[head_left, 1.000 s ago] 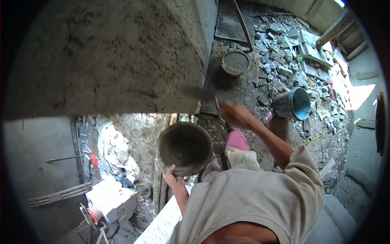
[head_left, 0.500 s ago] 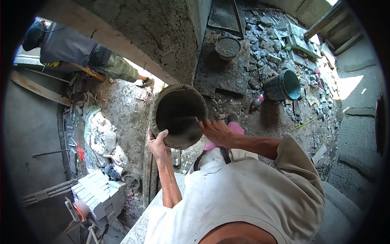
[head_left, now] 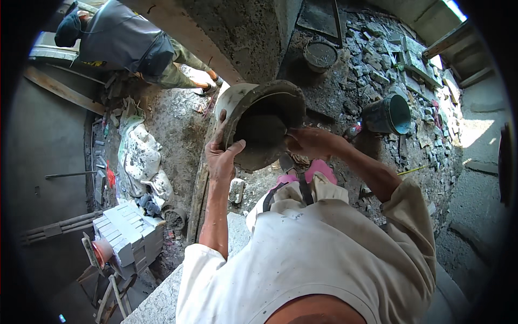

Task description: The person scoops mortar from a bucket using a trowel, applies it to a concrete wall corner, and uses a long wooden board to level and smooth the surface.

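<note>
While your left hand (head_left: 221,159) clamps the near left side of the bucket (head_left: 294,102), thumb over the rim and fingers spread along the outside, you have it tilted so that its mouth turns toward you and to the right. Your right hand (head_left: 312,141), just right of that mouth, is closed around the grip of the trowel (head_left: 276,128), whose blade sits inside the bucket.

As for how far things stand, the wall (head_left: 237,35) beyond your left grip carries a rough, pitted grey face that looks unsmoothed. The strip (head_left: 186,35) along its left edge is paler and more even. No blade touches either surface, so this reads as a moment of loading or scraping, not of spreading. How much mix remains in the bucket, you cannot tell; the inside is too dark.

Beyond your right hand stands a tub (head_left: 319,68), upright and holding grey mix that looks unused. Nearer that hand, to its right, a pail (head_left: 375,116) lies on its side, with rubble (head_left: 375,67) behind it. Well to the left of your left hand lie sacks (head_left: 141,164), with stacked blocks (head_left: 125,229) nearer you. A co-worker (head_left: 127,43) bends on the far left, well apart from both grips.
</note>
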A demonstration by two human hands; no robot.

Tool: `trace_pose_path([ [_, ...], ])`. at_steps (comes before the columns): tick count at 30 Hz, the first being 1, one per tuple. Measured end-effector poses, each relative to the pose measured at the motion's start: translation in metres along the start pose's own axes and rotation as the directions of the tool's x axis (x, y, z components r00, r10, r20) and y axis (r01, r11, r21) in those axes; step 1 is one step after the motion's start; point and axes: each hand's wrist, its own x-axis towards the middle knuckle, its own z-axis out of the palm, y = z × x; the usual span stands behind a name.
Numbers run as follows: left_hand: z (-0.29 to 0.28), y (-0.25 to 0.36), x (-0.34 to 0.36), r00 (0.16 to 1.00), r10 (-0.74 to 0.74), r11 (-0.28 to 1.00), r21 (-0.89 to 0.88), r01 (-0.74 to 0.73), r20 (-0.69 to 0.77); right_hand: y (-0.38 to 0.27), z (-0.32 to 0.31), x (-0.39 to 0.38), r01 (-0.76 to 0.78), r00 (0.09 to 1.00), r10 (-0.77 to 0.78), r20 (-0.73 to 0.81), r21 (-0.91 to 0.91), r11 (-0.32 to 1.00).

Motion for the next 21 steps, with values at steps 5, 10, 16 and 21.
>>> trace_pose_path([
  [5, 0.006, -0.001, 0.009, 0.972, -0.228, 0.963, -0.136, 0.235, 0.062, 0.015, -0.009, -0.015, -0.430, 0.879, 0.091, 0.469, 0.693, 0.579],
  [10, 0.020, -0.001, 0.019, 0.963, -0.263, 0.943, -0.195, 0.269, 0.055, -0.002, 0.007, -0.025, -0.457, 0.888, 0.145, 0.437, 0.875, 0.159],
  [16, 0.014, -0.049, 0.037, 0.965, -0.257, 0.940, -0.241, 0.240, -0.042, -0.017, 0.023, -0.029, -0.302, 0.912, 0.335, 0.235, 0.939, 0.163],
  [21, -0.061, -0.157, 0.040, 0.767, -0.627, 0.668, -0.602, 0.438, -0.137, 0.004, 0.032, -0.052, -0.160, 0.855, 0.495, 0.156, 0.987, -0.035],
])
